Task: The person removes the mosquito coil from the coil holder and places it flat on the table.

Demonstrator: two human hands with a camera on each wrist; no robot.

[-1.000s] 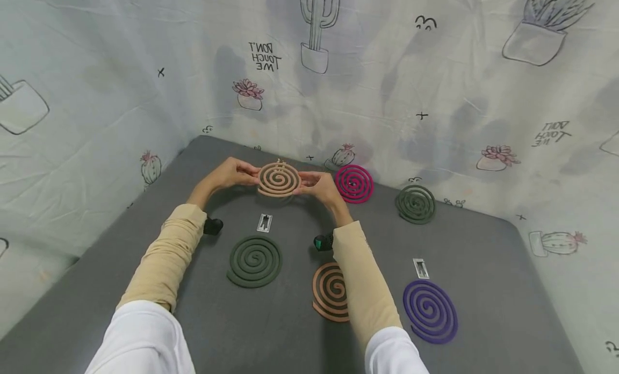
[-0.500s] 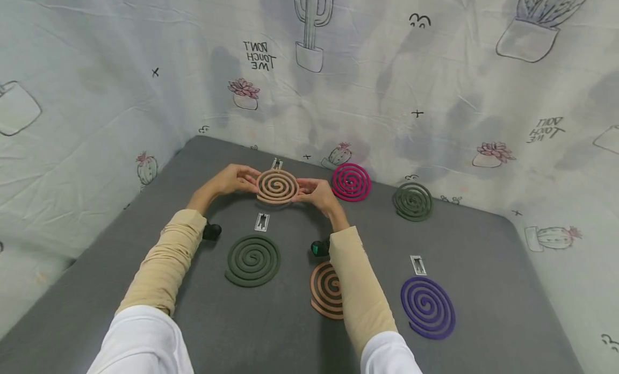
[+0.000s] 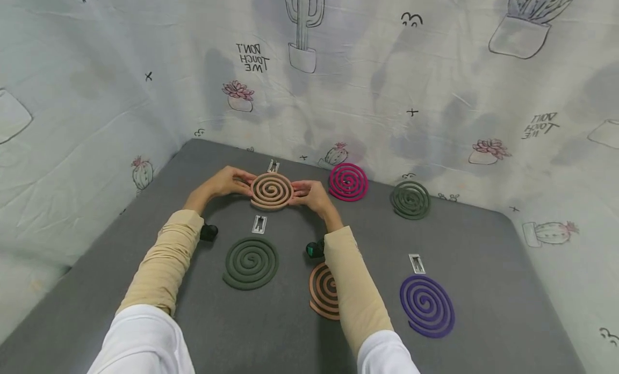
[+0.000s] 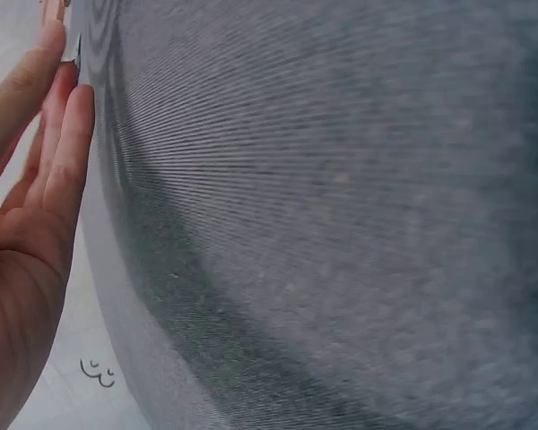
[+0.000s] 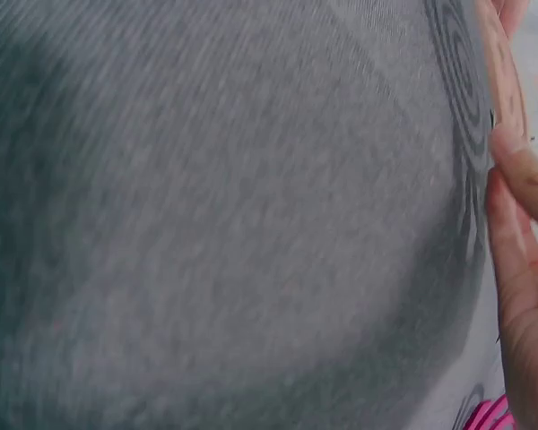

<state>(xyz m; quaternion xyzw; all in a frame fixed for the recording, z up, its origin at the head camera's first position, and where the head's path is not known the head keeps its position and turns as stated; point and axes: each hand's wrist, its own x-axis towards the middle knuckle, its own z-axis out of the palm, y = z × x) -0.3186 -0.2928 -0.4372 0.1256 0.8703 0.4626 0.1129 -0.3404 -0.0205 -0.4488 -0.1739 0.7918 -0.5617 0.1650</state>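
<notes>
Between both hands is a light tan mosquito coil (image 3: pixel 272 191), held nearly flat above the grey tabletop. My left hand (image 3: pixel 226 181) pinches its left edge with thumb and fingertips. On the opposite edge, the thumb and fingers of my right hand (image 3: pixel 311 195) pinch it too. The right wrist view shows the coil (image 5: pixel 506 76) edge-on, its spiral shadow falling on the table. A small metal coil stand (image 3: pixel 273 166) lies just behind the coil. Nearer to me lies another metal stand (image 3: pixel 259 224).
More coils lie around: dark green (image 3: pixel 251 260) in front, orange-brown (image 3: pixel 323 289) partly under my right sleeve, purple (image 3: pixel 426 303) at right with a stand (image 3: pixel 417 263) behind it. Along the back are a magenta coil (image 3: pixel 347 181) and a green one (image 3: pixel 410 200). Printed cloth walls (image 3: pixel 358 84) border the table (image 3: pixel 483 245).
Both hands have brought the tan coil slightly toward me and lower, so the stand behind it now shows more fully. The other coils have stayed in place; the head view has shifted a little.
</notes>
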